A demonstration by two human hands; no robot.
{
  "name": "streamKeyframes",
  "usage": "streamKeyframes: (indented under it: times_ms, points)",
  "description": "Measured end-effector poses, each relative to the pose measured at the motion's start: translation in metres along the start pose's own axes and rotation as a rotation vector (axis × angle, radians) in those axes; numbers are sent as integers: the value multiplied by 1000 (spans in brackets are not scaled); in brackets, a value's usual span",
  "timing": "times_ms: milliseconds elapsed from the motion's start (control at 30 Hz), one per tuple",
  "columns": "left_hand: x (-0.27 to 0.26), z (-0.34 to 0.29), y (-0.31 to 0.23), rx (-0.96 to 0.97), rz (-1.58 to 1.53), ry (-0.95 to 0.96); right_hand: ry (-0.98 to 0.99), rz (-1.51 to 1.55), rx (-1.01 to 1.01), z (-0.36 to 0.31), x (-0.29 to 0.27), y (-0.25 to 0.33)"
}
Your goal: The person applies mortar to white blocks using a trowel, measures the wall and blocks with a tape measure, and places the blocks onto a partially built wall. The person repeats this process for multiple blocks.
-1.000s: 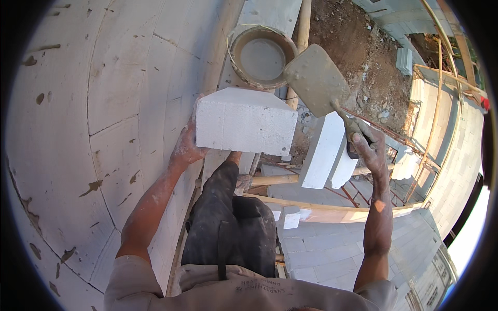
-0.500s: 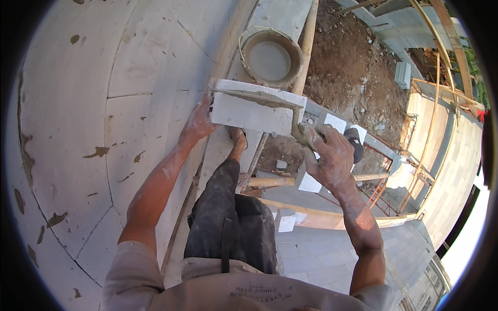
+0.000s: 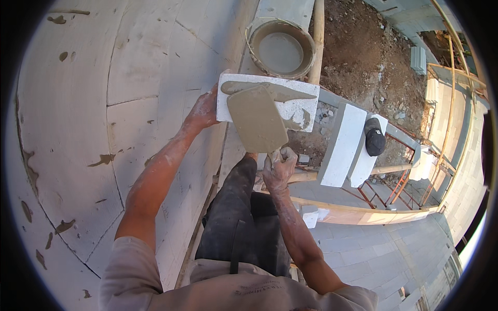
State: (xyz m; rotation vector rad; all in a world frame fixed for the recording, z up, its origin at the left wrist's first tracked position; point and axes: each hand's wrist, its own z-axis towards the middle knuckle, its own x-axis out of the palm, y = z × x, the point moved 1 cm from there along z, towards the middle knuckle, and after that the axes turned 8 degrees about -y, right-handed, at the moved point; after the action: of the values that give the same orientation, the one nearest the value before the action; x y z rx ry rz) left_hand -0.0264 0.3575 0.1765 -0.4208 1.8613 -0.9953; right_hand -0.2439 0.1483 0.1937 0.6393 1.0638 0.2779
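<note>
A white lightweight block (image 3: 307, 106) is held out in front of me, its wide face turned up. My left hand (image 3: 204, 110) is closed around its left end, the fingertips mostly hidden behind it. Grey mortar (image 3: 284, 93) lies in a long smear across that face. My right hand (image 3: 280, 168) grips the handle of a trowel (image 3: 258, 122). The flat, rounded blade is coated with mortar and overlaps the lower left part of the block. Just beyond the block stands a round bucket (image 3: 307, 50) of wet grey mortar.
A block wall (image 3: 140, 129) with dried mortar spots rises along my left. White blocks (image 3: 342, 145) lie to the right, a dark cap (image 3: 374, 141) on one. A wooden pole (image 3: 318, 31) runs beside the bucket; bare soil (image 3: 353, 57) lies below. Red metal bars (image 3: 367, 194) stand at right.
My right hand has swung left and nearer my body, turning the trowel from edge-on to blade-flat over the block. The block tilts, showing more of its mortared face; the view has shifted slightly.
</note>
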Motion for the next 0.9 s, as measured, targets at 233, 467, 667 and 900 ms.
streamKeyframes:
  times_ms: [233, 467, 667, 900]
  points:
    - [-6, 7, -3, -80, 121, 30, 263, 169, 171, -44, -66, 18]
    - [-7, 8, -22, -245, -36, 71, 129, 241, 585, 68, -153, -72]
    - [-1, 26, -34, -73, -117, -23, 483, -338, 319, 234, 36, -185]
    - [-1, 23, -20, -60, -124, -81, 751, -428, 255, 269, 231, -251]
